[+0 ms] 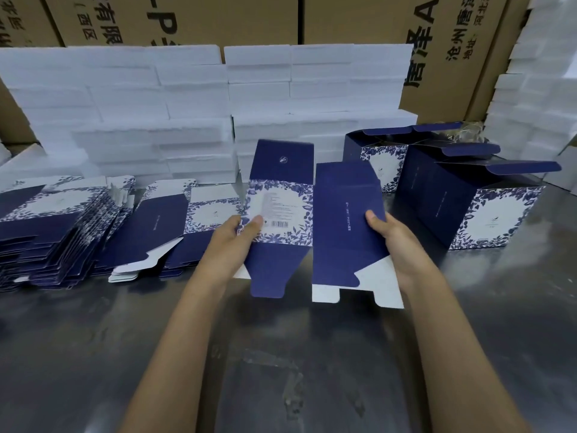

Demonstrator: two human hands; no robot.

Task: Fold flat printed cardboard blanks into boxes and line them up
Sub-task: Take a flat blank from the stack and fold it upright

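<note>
I hold a navy and white floral cardboard blank upright above the grey table, its panels partly spread. My left hand grips the floral panel with the barcode at its left edge, thumb on the print. My right hand grips the plain navy panel at its right edge. The bottom flaps hang down with white insides showing. Stacks of flat blanks lie fanned out at the left. Folded boxes with open top flaps stand in a row at the right, running back toward another box.
White foam blocks are piled in a wall behind the work area, with more foam at the right. Brown printed cartons stand behind them. The grey table stretches toward me beneath my forearms.
</note>
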